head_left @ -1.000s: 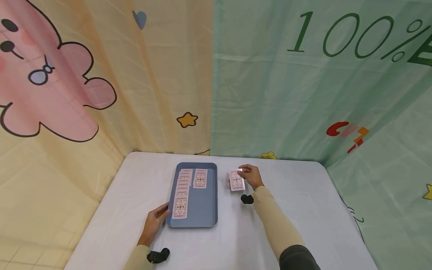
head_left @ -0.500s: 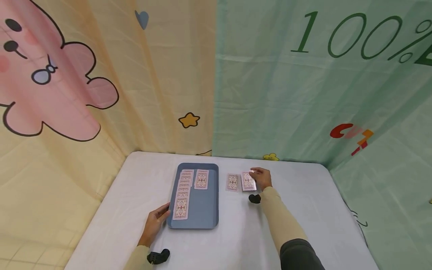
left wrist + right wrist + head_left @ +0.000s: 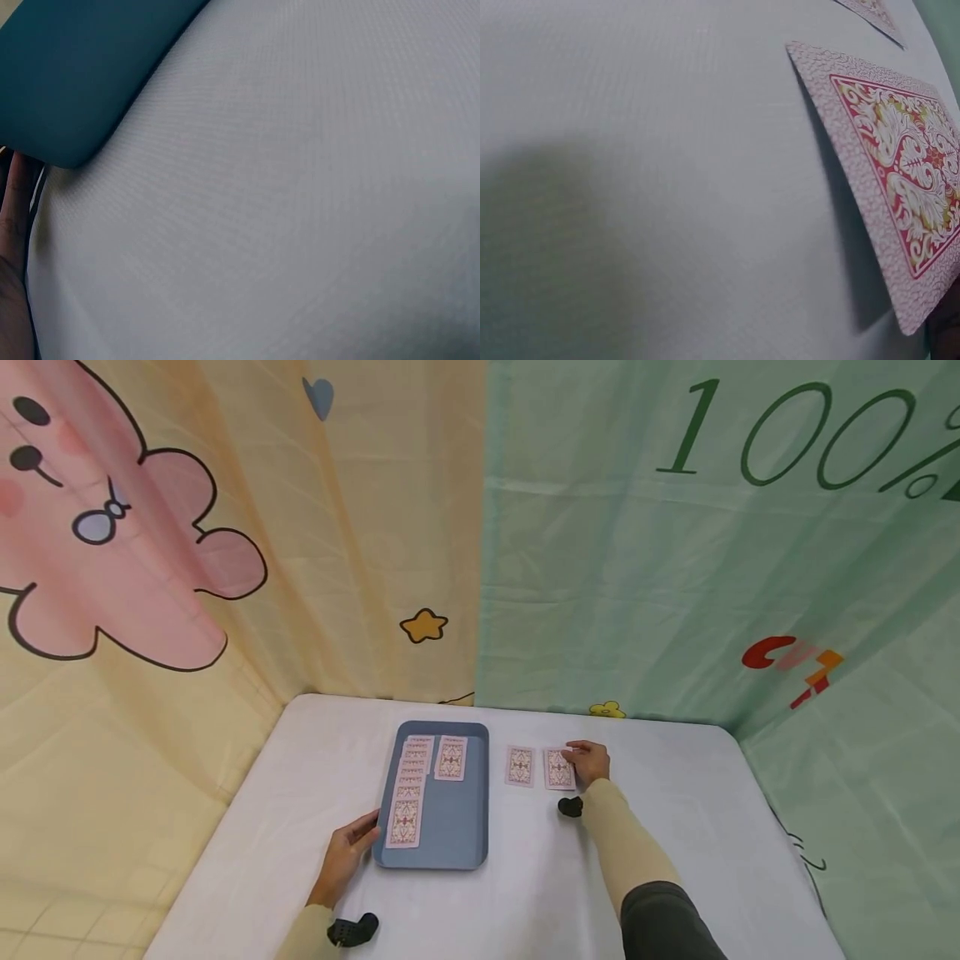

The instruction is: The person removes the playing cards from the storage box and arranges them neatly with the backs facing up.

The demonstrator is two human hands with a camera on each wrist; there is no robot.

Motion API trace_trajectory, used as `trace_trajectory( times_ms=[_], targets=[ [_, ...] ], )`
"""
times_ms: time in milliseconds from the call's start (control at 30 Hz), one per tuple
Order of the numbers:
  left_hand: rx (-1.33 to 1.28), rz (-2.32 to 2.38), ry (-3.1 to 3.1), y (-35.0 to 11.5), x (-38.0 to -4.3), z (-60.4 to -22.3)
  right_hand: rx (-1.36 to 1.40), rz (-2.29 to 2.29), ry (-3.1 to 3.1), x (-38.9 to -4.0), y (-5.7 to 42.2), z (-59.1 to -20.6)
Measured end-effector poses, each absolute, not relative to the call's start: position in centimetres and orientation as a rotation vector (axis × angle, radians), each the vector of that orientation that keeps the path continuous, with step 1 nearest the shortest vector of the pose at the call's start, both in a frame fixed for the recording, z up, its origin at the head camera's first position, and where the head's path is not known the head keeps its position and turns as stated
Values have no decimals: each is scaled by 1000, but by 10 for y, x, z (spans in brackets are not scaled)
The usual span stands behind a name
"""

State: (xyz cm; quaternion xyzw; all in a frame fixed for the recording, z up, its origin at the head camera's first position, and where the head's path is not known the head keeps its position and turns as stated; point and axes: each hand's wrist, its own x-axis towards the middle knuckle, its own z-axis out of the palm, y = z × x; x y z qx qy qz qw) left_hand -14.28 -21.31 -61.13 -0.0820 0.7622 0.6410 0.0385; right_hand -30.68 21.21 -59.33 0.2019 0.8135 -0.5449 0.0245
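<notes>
In the head view, my right hand (image 3: 591, 762) pinches a playing card (image 3: 557, 772) by its right edge. The card's back shows a red and white ornate pattern; in the right wrist view the held card (image 3: 915, 161) tilts up, with a shadow under its near edge. A second card (image 3: 520, 767) lies face down just left of it. My left hand (image 3: 347, 852) rests its fingertips against the left side of a blue-grey tray (image 3: 450, 827). An overlapping column of face-down cards (image 3: 405, 822) runs along the tray's left side, and more cards (image 3: 450, 759) overlap at its upper middle.
A white cloth (image 3: 675, 827) covers the table, whose back edge meets printed curtains (image 3: 600, 568). The tray's raised rim stands between the card column and my left hand. Black wrist devices (image 3: 352, 930) sit near both hands.
My right hand has drawn its card rightward off the other one, parting the two, and has lowered it toward the cloth. The left hand and tray have stayed put.
</notes>
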Motion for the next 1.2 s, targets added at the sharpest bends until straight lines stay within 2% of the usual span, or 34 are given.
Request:
trace_trajectory(
  times_ms=[400,867,1200],
  targets=[
    [-250,1971,2332,-212,-144,-611,666,-1625,2652,-310,201,-595],
    [-253,1965,2329,-210,-141,-608,682,-1707,2519,-299,208,-595],
    [-260,1948,2350,-212,-142,-609,523,-1879,2507,-284,195,-582]
  ],
)
